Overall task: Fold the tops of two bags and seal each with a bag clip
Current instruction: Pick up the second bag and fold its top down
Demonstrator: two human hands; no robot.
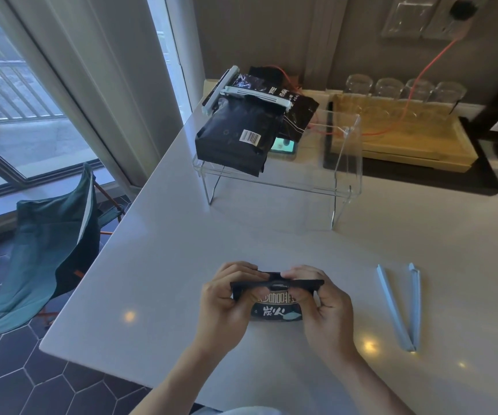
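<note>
A small black bag point(274, 311) with white lettering stands on the white table near the front edge. My left hand point(226, 304) and my right hand point(324, 307) both pinch its top edge, which is bent over towards me. A light blue bag clip point(400, 307) lies open in a V on the table to the right of my hands. A larger black bag point(235, 139) lies on a clear acrylic stand point(274, 182) at the back, with a white clip point(259, 97) across its top.
Behind the big bag lie more black bags point(297, 110) and a phone point(283, 145). A wooden tray point(403, 136) with upturned glasses point(403, 88) sits at the back right. The table's left edge drops to a green folding chair point(53, 244).
</note>
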